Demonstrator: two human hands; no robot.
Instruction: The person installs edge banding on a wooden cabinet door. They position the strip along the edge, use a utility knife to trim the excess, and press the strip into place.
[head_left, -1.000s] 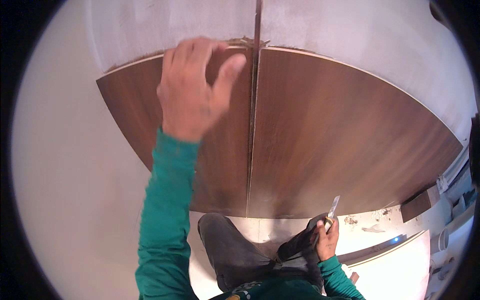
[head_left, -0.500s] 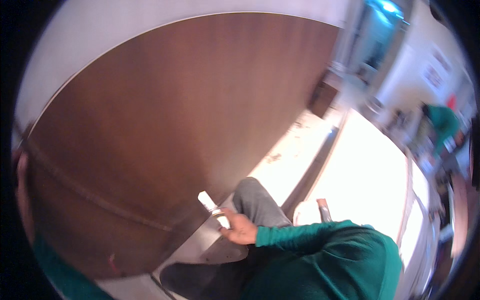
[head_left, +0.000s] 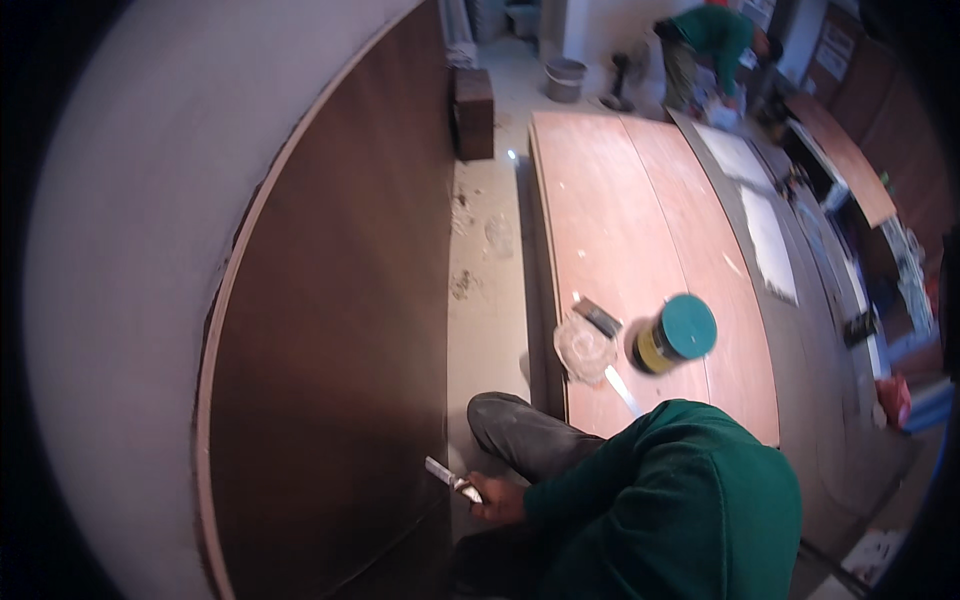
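The grip of the right hand (head_left: 497, 497) was clenched around the handle end of a small scraper (head_left: 452, 478), its pale blade angled up and left so the tip met the lower edge of the dark brown panel (head_left: 330, 380) standing against the grey wall (head_left: 130, 300). The left hand was out of sight. The person crouched low in a green sleeve (head_left: 670, 500), one knee near the panel's foot. The scraper looked light and stiff, thin at the blade and likely sharp along its edge, so I judged the safe hold to be at the handle, where the fingers already sat. It was narrow, flat and whitish at the blade, darker near the hand. Behind, a long sheet of reddish plywood (head_left: 640, 220) lay on the floor (head_left: 485, 300), and near its closer end stood a tin with a teal lid (head_left: 677, 333) beside a crumpled clear bag (head_left: 584, 347). Another person (head_left: 712, 45) bent over at the far end of the room.
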